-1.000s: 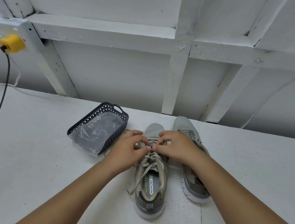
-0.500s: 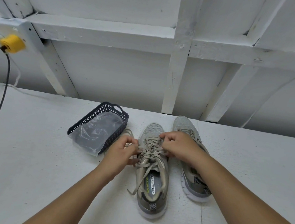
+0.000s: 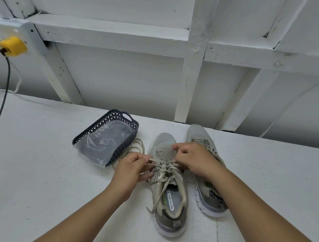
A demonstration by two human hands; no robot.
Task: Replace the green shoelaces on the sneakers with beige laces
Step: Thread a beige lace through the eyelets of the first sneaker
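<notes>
Two grey sneakers stand side by side on the white surface, toes away from me. The left sneaker [image 3: 169,199] carries a beige lace [image 3: 167,168] crossed through its eyelets, with loose ends trailing toward the heel. My left hand [image 3: 131,167] pinches a strand of that lace at the shoe's left side. My right hand [image 3: 196,158] pinches the lace at the right side near the toe and covers part of the right sneaker [image 3: 206,196]. A loose coiled lace [image 3: 133,149] lies between the basket and the left shoe.
A dark plastic basket [image 3: 125,120] holding a clear plastic bag sits left of the shoes. A yellow plug [image 3: 12,46] with a black cable hangs at far left. A white framed wall rises behind the surface.
My hands have drawn apart from the middle of the left shoe, the left one pulling its lace strand out to the left.
</notes>
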